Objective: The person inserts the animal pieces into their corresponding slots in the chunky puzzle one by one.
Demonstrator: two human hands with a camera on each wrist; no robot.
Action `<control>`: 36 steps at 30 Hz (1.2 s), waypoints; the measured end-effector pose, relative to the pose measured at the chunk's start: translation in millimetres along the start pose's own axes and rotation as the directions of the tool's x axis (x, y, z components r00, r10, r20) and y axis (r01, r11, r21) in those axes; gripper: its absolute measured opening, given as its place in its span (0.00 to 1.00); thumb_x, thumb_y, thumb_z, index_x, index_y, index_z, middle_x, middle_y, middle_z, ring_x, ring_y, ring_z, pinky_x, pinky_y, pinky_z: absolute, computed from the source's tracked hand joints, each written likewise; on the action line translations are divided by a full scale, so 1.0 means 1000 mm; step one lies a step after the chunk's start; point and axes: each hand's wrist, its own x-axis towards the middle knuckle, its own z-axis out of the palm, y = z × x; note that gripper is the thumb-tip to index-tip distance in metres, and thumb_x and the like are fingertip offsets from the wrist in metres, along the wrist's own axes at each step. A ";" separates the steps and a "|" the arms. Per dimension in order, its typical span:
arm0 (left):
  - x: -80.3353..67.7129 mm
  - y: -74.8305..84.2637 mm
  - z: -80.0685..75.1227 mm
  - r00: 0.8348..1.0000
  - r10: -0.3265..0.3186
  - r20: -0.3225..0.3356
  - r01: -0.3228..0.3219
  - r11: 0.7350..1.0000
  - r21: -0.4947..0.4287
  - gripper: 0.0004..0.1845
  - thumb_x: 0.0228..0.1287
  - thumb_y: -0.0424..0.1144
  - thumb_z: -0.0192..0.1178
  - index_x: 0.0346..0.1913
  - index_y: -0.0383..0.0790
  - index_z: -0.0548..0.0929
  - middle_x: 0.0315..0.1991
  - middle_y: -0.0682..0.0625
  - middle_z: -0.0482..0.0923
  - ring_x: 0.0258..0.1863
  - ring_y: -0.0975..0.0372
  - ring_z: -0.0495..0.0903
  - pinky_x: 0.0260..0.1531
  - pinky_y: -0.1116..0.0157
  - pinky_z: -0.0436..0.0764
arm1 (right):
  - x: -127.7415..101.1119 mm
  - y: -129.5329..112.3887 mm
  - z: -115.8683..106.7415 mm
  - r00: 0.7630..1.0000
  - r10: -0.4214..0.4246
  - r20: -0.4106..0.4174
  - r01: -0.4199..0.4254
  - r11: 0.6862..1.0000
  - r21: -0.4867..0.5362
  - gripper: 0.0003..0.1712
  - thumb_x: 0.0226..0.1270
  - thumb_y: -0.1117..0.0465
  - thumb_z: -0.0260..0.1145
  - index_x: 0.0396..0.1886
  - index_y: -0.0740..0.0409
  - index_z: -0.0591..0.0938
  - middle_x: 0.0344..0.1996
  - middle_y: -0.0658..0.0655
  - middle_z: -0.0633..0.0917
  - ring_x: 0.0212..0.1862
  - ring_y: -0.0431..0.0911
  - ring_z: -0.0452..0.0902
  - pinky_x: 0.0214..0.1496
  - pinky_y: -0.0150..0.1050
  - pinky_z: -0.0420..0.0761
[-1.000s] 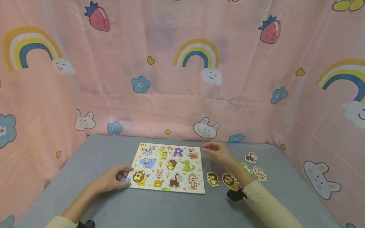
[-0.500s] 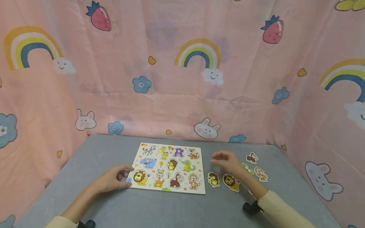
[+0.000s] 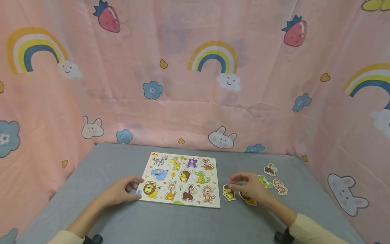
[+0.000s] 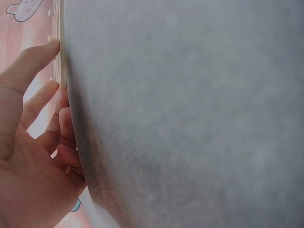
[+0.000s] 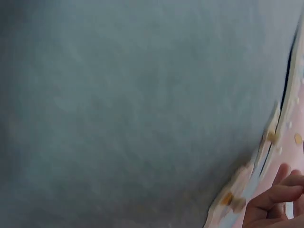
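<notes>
A pale wooden puzzle board (image 3: pixel 180 179) with animal pictures lies on the grey table. My left hand (image 3: pixel 117 192) holds it at its near left corner, with thumb and fingers against the edge, as the left wrist view also shows. My right hand (image 3: pixel 250 186) hovers over the loose pieces to the right of the board, fingers bent and thumb apart. Its fingertips are beside the knob of a hedgehog piece (image 3: pixel 228 196); contact is not visible. Under that hand a lion piece (image 3: pixel 250 201) is partly covered. In the right wrist view the hand (image 5: pixel 278 202) appears above knobbed pieces.
Further right lie a crocodile piece (image 3: pixel 265 181), a monkey piece (image 3: pixel 280 187) and a brown horse piece (image 3: pixel 270 169). The grey table (image 3: pixel 182 227) ends at a pink patterned curtain (image 3: pixel 170 118) behind and at both sides.
My right hand has moved from the board's far right corner rightward and nearer, to the hedgehog piece. The left hand stays at the board's corner.
</notes>
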 end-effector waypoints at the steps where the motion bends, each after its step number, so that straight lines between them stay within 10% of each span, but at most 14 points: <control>1: 0.000 0.000 0.000 1.000 -0.002 0.000 0.002 1.000 0.004 0.28 0.56 0.40 0.77 0.58 0.35 0.80 0.36 0.52 0.73 0.33 0.60 0.70 0.35 0.64 0.69 | -0.002 0.000 0.002 1.000 -0.003 -0.005 0.003 1.000 0.003 0.17 0.63 0.63 0.76 0.47 0.69 0.85 0.39 0.59 0.87 0.46 0.56 0.83 0.41 0.39 0.81; 36: 0.001 0.000 0.000 1.000 -0.023 0.003 0.022 1.000 0.007 0.29 0.56 0.40 0.77 0.58 0.35 0.80 0.36 0.52 0.72 0.34 0.59 0.70 0.35 0.63 0.69 | -0.002 0.000 0.022 0.999 0.048 0.015 -0.046 0.994 -0.103 0.05 0.61 0.67 0.76 0.36 0.60 0.89 0.36 0.54 0.87 0.36 0.46 0.79 0.32 0.37 0.75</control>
